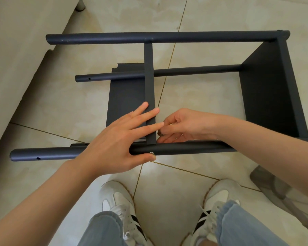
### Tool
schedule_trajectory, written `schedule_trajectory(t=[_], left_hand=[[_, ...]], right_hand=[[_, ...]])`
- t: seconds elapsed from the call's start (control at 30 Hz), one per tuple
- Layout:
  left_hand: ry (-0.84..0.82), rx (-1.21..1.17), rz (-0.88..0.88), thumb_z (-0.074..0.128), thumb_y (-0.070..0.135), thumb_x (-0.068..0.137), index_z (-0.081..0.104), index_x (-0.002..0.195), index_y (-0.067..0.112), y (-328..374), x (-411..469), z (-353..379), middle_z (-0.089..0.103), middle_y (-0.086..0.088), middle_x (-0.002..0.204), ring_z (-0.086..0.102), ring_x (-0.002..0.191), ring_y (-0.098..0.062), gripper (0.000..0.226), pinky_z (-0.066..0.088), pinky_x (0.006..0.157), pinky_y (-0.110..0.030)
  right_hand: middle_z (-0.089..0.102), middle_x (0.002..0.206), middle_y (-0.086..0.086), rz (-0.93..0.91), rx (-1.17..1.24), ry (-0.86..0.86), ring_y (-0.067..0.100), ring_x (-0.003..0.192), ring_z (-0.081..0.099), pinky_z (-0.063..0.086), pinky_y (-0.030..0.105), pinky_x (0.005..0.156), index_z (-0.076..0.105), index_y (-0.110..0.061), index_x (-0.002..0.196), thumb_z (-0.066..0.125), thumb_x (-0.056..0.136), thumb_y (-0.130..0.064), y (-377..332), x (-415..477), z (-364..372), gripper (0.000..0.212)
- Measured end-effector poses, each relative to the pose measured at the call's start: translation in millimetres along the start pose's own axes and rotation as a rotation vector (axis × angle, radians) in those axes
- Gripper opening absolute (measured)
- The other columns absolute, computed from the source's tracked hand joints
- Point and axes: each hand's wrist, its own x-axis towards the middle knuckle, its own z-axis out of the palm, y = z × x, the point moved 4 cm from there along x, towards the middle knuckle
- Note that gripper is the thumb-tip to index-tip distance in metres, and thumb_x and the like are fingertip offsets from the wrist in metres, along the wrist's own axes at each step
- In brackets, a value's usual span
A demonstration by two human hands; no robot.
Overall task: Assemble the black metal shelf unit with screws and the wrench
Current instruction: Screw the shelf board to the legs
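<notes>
The shelf unit lies on its side mid-floor. At its six o'clock rail, the left hand spreads flat over the middle shelf, thumb against the screw. The right hand pinches a small dark part inside the joint. Best keep that shelf square while threading.

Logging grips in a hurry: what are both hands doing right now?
Left hand: open, straight fingers across the thin black metal shelf panel.
Right hand: closed, pinching a small dark object; what it is cannot be told.
</notes>
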Motion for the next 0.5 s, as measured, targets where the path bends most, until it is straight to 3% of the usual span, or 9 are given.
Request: schedule_trajectory(t=[0.13,0.23,0.33,0.5], left_hand=[[0.011,-0.028,-0.025,0.060,0.065,0.084,0.021,0.158,0.033,-1,-1,-1,0.013,0.022,0.164,-0.002,0.153,-0.001,0.090,0.012,0.119,-0.030],[0.036,-0.014,-0.016,0.056,0.068,0.083,0.027,0.157,0.030,-1,0,-2,0.017,0.021,0.164,0.002,0.153,-0.003,0.088,0.018,0.119,-0.034],[0.036,-0.012,-0.012,0.056,0.068,0.082,0.029,0.156,0.030,-1,0,-2,0.018,0.021,0.163,0.002,0.153,-0.003,0.087,0.017,0.119,-0.033],[0.043,-0.010,-0.008,0.056,0.068,0.082,0.028,0.156,0.031,-1,0,-2,0.019,0.021,0.163,0.002,0.153,-0.003,0.087,0.016,0.118,-0.030]], right_hand=[[0.074,0.096,0.009,-0.028,-0.063,-0.033,0.020,0.091,0.069,0.053,0.037,0.095,0.071,-0.010,0.093,0.060,0.096,-0.013,2,9,10,0.012],[0.070,0.106,0.021,-0.018,-0.012,-0.074,0.025,0.094,0.067,0.053,0.035,0.095,0.067,0.007,0.108,0.058,0.095,-0.005,1,14,13,0.020],[0.066,0.118,0.026,0.021,0.042,-0.109,0.032,0.104,0.066,0.050,0.041,0.102,0.064,0.010,0.115,0.059,0.094,-0.003,1,18,14,0.025],[0.067,0.108,0.024,0.040,0.058,-0.097,0.024,0.091,0.068,0.054,0.036,0.095,0.063,0.012,0.113,0.058,0.093,0.002,1,23,16,0.023]])
